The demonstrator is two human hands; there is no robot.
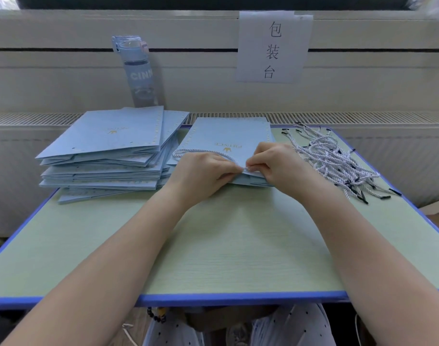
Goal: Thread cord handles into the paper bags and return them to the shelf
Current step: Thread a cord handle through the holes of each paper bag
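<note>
A flat light-blue paper bag [226, 136] with a gold crown print lies in the middle of the table, its open top edge toward me. A white twisted cord [196, 151] loops across the bag's left part. My left hand [201, 174] and my right hand [276, 162] meet at the bag's near edge. Both pinch the cord's end at the bag's rim; the hole itself is hidden by my fingertips.
A stack of several flat blue bags [106, 151] lies on the left of the green table [226, 245]. A heap of loose white cords with black tips [335, 158] lies at the right. A blue water bottle [138, 71] stands at the back by the wall; a paper sign [271, 48] hangs there.
</note>
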